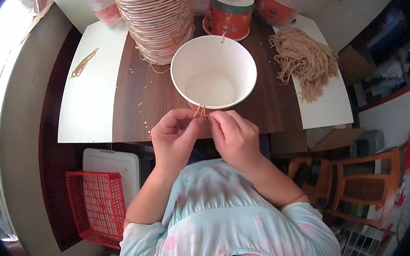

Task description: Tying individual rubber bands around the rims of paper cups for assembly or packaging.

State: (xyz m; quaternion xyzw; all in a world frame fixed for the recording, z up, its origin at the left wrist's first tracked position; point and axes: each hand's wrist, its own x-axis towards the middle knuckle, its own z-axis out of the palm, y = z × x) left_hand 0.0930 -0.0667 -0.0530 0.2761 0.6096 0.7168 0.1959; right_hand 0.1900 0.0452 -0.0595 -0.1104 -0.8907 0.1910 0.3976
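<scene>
A white-lined paper bucket (pixel 209 71) stands open-topped on the dark brown table, its near rim just beyond my fingers. At that rim a thin tan cord (pixel 202 109) forms a small loop with ends sticking up. My left hand (pixel 173 133) is closed, its thumb and forefinger pinching the cord. Close beside it, my right hand (pixel 235 134) is also closed, fingertips pinched on the same cord. A bit of cord (pixel 222 38) shows at the bucket's far rim. The cord's exact path between my fingertips is too small to make out.
Behind the bucket rises a tall stack of buckets (pixel 158 26) with cords. An upside-down red bucket (pixel 229 17) and another stack (pixel 279 2) stand right of it. Tan cords lie in a pile (pixel 304 59) at right and a small bundle (pixel 84 63) at left. A red basket (pixel 96 205) sits below.
</scene>
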